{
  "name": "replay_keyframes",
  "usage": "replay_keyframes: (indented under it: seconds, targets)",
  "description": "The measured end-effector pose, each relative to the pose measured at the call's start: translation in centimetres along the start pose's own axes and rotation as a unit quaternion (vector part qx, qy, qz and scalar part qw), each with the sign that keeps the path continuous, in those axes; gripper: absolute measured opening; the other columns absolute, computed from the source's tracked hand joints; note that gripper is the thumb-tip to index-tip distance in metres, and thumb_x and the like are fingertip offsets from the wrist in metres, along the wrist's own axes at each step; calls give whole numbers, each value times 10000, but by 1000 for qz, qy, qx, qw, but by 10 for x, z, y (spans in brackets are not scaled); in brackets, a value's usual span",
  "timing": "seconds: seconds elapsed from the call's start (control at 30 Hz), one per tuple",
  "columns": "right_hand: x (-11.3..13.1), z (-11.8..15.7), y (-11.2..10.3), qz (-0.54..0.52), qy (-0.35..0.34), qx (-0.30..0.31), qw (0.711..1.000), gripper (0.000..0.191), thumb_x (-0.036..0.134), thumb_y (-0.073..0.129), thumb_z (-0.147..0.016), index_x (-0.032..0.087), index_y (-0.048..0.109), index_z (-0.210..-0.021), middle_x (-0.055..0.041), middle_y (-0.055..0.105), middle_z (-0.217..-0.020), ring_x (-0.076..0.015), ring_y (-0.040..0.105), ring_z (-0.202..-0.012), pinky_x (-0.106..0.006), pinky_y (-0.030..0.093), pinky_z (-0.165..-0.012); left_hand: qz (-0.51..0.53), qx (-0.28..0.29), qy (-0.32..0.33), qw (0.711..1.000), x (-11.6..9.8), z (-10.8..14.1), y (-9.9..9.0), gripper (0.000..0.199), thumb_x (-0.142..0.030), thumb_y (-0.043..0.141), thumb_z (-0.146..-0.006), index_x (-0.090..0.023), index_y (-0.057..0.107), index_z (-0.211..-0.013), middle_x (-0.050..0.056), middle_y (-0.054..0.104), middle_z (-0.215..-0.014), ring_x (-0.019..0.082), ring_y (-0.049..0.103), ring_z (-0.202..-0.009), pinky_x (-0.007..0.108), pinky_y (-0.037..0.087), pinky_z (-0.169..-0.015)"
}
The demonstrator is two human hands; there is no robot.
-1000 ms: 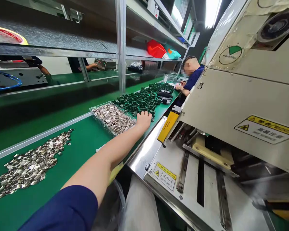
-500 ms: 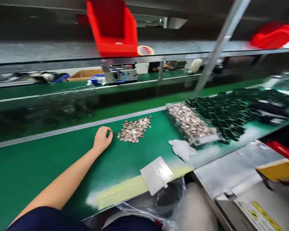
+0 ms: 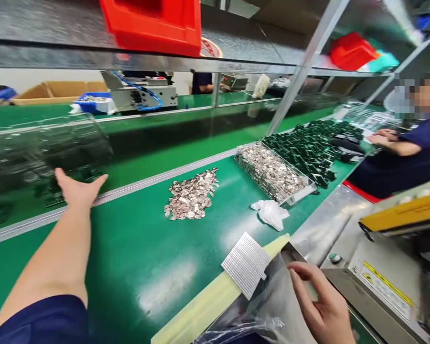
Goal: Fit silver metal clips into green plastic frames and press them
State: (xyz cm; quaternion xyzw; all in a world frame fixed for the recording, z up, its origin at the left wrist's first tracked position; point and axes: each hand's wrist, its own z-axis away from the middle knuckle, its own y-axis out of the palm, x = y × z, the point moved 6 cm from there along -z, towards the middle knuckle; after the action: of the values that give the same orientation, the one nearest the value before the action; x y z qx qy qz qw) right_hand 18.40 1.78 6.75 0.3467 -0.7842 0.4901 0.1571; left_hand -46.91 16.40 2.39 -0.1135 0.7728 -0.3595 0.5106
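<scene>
My left hand (image 3: 80, 191), fingers spread and nothing in it, reaches over the grey rail at the belt's far edge. Just beyond it is a clear plastic box (image 3: 68, 136), with dark green pieces near its lower side. At the lower right, my right hand (image 3: 322, 306) pinches the edge of a clear plastic bag (image 3: 279, 306) hanging at the table's near edge. A silvery ridged sheet (image 3: 246, 265) lies beside the bag on yellow tape (image 3: 204, 310). On the green surface between my hands is a pile of small shiny metal pieces (image 3: 191, 196).
A clear tray (image 3: 299, 196) full of similar metal pieces stands right of the pile, near a crumpled white cloth (image 3: 270, 213). Many dark green pieces (image 3: 304, 148) spread behind it. A co-worker (image 3: 408, 148) sits at right. Overhead, a shelf carries a red bin (image 3: 154, 28).
My left hand has moved left and away from the metal pile, opening its fingers. My right hand has come into view at the bag. The camera view has shifted right.
</scene>
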Motion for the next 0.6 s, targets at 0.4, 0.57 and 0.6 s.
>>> replay_keyframes:
  seconds: [0.4, 0.57, 0.6]
  targets:
    - [28, -131, 153, -42, 14, 241, 970, 136, 162, 586, -875, 180, 710, -926, -31, 673, -787, -198, 622, -719, -288, 461, -670, 70, 7, 105, 992, -14, 94, -19, 710, -397, 695, -687, -262, 390, -1314, 17, 605, -1220, 204, 643, -1003, 367, 522, -930]
    - [26, -179, 201, -8, 61, 205, 977, 129, 147, 540, -943, 118, 664, -926, -7, 599, -745, -179, 603, -737, -320, 469, -736, 58, 209, 153, 964, -3, 237, -49, 696, -577, 693, -603, -309, 443, -1195, 43, 649, -1064, 308, 670, -990, 436, 570, -831]
    - [25, -183, 206, 0, 75, 195, 978, 107, 163, 559, -943, 112, 650, -919, -6, 589, -767, -178, 598, -755, -337, 477, -753, 45, 226, 152, 961, 4, 253, -54, 706, -598, 692, -593, -325, 436, -1193, 50, 649, -1070, 323, 672, -990, 449, 577, -814]
